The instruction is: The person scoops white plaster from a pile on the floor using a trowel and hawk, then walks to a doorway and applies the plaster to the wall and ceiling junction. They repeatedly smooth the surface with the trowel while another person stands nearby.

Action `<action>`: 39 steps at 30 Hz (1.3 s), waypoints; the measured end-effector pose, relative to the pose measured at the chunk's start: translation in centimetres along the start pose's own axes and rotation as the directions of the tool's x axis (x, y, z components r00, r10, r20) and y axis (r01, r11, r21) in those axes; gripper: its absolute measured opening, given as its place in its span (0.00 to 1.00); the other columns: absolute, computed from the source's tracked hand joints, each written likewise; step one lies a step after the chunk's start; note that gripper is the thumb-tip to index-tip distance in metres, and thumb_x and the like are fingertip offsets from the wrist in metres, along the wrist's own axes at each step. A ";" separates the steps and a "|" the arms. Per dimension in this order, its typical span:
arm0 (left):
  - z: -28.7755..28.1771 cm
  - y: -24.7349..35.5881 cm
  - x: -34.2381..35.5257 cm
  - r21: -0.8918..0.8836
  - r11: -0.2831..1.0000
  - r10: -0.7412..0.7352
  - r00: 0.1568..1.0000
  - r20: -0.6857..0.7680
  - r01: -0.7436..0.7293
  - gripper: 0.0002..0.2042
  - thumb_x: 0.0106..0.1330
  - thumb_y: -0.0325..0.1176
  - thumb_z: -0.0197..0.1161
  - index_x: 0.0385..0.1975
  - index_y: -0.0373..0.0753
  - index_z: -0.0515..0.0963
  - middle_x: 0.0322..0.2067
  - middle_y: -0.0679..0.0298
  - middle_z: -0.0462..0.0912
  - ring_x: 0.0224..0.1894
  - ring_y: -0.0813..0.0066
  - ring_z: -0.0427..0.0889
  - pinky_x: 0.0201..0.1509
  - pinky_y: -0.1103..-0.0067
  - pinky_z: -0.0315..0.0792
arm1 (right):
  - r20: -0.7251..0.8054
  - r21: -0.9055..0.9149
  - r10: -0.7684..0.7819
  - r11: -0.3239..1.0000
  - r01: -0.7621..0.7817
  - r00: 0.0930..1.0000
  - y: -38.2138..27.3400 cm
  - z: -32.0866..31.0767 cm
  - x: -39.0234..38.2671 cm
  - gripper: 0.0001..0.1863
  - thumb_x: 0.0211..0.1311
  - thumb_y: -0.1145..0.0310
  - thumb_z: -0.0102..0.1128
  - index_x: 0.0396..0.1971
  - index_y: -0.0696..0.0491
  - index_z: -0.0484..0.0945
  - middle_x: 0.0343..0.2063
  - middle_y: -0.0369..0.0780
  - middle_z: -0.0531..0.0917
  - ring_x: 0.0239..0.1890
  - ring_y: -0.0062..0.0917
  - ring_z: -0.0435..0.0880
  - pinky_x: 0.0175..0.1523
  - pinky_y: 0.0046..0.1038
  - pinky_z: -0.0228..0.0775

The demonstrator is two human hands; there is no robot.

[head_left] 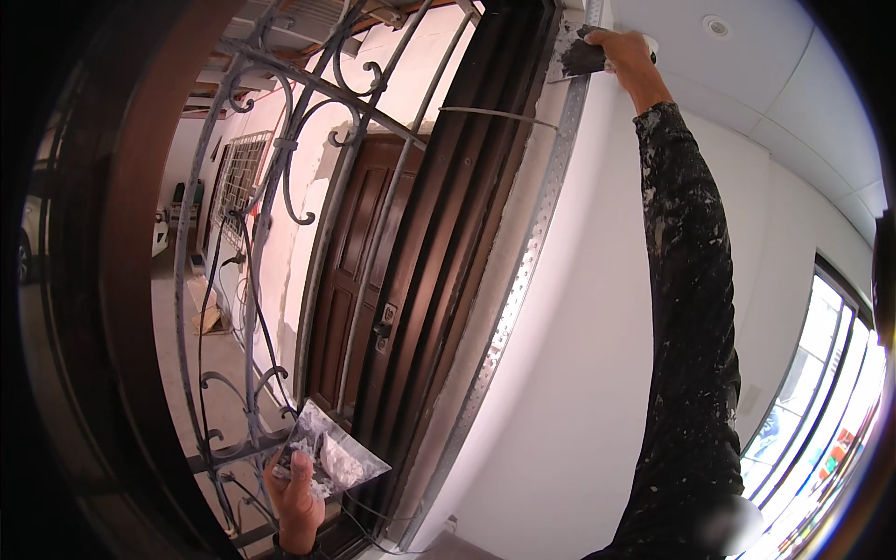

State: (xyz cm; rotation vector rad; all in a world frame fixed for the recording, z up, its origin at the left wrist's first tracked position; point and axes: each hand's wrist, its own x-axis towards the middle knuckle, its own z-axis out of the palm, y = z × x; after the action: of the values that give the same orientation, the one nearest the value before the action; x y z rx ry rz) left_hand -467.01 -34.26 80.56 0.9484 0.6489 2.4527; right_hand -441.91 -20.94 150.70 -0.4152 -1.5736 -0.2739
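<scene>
My left hand [293, 490] grips a flat, grey putty board [362, 465] with white, lumpy paste [341, 457] on it, low in front of the window grille. High up, my right hand [623, 56] is closed on a putty knife [569, 58] smeared with dark grey, its blade at the top of a perforated metal corner bead [531, 261]. That bead runs down the edge of the white wall [588, 327], beside a dark brown door frame [476, 140]. The sleeve on my right arm is black and paint-spotted.
A scrolled iron grille [287, 145] stands at the left, with a wooden door [362, 233] and a pale passage wall behind it. A thin cable hangs by the grille and frame. A bright window [803, 373] is at the right, under a panelled ceiling [756, 65].
</scene>
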 end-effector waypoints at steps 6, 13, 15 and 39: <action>2.1 1.3 -0.4 -0.202 0.977 -0.081 0.996 -0.037 0.072 0.14 0.71 0.36 0.63 0.48 0.32 0.76 0.41 0.64 0.80 0.44 0.77 0.76 0.51 0.77 0.71 | -0.058 -0.113 -0.114 0.988 0.107 0.992 -0.2 -1.4 -0.7 0.15 0.48 0.67 0.73 0.25 0.66 0.82 0.18 0.39 0.79 0.19 0.24 0.75 0.24 0.31 0.66; 2.9 1.9 0.1 -0.032 0.999 0.040 0.999 -0.001 -0.040 0.15 0.70 0.37 0.64 0.48 0.33 0.75 0.43 0.63 0.78 0.42 0.78 0.76 0.50 0.78 0.71 | -0.014 0.109 -0.074 0.991 0.075 0.997 -1.0 -4.4 -1.3 0.13 0.49 0.69 0.72 0.28 0.65 0.84 0.22 0.39 0.82 0.19 0.21 0.77 0.25 0.27 0.68; 3.0 1.7 0.2 -0.200 0.978 -0.040 0.995 0.091 0.058 0.15 0.71 0.37 0.63 0.49 0.32 0.75 0.43 0.62 0.78 0.43 0.77 0.76 0.50 0.77 0.71 | 0.048 0.173 -0.072 0.983 0.063 0.996 -1.2 -3.6 -0.8 0.13 0.49 0.69 0.73 0.28 0.65 0.84 0.21 0.38 0.81 0.18 0.20 0.75 0.24 0.27 0.68; 0.6 -1.0 1.4 0.057 0.998 0.002 0.987 0.158 -0.011 0.22 0.70 0.23 0.59 0.64 0.39 0.71 0.56 0.50 0.68 0.50 0.62 0.75 0.56 0.73 0.69 | 0.046 -0.110 0.028 0.994 -0.022 0.999 -1.0 -1.2 3.0 0.18 0.55 0.62 0.73 0.39 0.59 0.85 0.33 0.39 0.86 0.34 0.25 0.85 0.43 0.35 0.78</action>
State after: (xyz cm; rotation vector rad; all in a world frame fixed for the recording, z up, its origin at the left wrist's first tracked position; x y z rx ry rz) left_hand -467.26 -32.57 81.12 1.1559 0.6646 2.3456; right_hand -441.34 -22.06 153.79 -0.5293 -1.6034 -0.3337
